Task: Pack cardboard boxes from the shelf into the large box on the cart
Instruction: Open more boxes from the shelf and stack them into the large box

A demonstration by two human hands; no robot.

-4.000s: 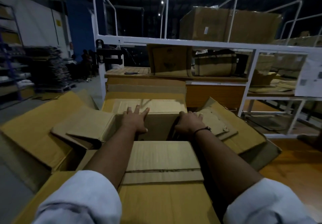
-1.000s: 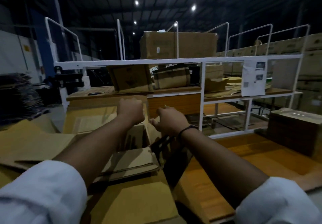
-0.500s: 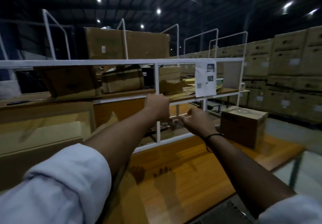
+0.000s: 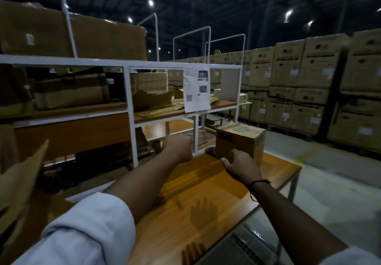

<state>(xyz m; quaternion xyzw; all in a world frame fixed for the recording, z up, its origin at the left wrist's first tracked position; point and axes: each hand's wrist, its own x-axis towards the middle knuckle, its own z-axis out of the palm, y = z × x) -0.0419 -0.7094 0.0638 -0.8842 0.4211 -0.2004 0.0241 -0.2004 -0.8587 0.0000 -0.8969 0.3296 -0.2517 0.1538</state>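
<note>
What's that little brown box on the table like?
The small cardboard box is brown and closed, with a pale label on top and dark print on its near side. It stands upright at the far end of the wooden table, beside the white shelf frame. The right hand is at its near side; contact is unclear.

No lettering is coming through legibly.
The paper sheet [image 4: 196, 91] hanging on the shelf frame [image 4: 127, 91], the small box [image 4: 239, 143] and the stacked cartons [image 4: 321, 67] are showing only blurred labels.
</note>
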